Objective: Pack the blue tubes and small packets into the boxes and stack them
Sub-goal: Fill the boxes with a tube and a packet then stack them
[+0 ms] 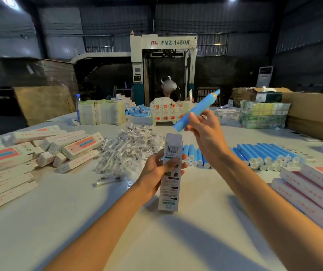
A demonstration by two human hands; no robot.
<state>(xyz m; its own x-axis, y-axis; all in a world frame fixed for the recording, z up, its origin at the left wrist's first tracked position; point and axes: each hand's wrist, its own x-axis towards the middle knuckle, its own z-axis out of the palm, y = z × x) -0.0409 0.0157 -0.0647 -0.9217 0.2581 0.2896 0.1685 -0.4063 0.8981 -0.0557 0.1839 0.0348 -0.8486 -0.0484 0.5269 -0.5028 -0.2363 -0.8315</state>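
Hidden or unclear: the print on the held box is too blurred to read. The right arm covers part of the row of loose blue plastic tubes (264,153). The boxes at both frame edges are cut off. The far person (168,89) sits half hidden behind upright cartons.

Surface and room: a wide pale grey table (78,222) in a dim warehouse. A cream machine marked FMZ-1450A (163,55) stands behind the far person. Brown cardboard cartons (313,112) sit at far right, and a clear water bottle (77,106) at far left.

Counts:
- One white printed cardboard box (171,173) is upright over the table's middle with its top flap open. The left hand (156,169) is wrapped round its midsection.
- One blue tube with an orange ring near its tip (196,112) is tilted, tip up and to the right. The right hand (205,132) grips it with curled fingers near its lower end. That end is just above the box mouth and not touching it.
- The loose tubes behind the hands number well over a dozen; no exact count is possible.
- One heap of small clear packets (129,151) lies left of the box; the packets are too many to count.
- The closed white-and-coral boxes number more than ten in a loose pile at left (39,151), plus a stacked group at right (313,184).
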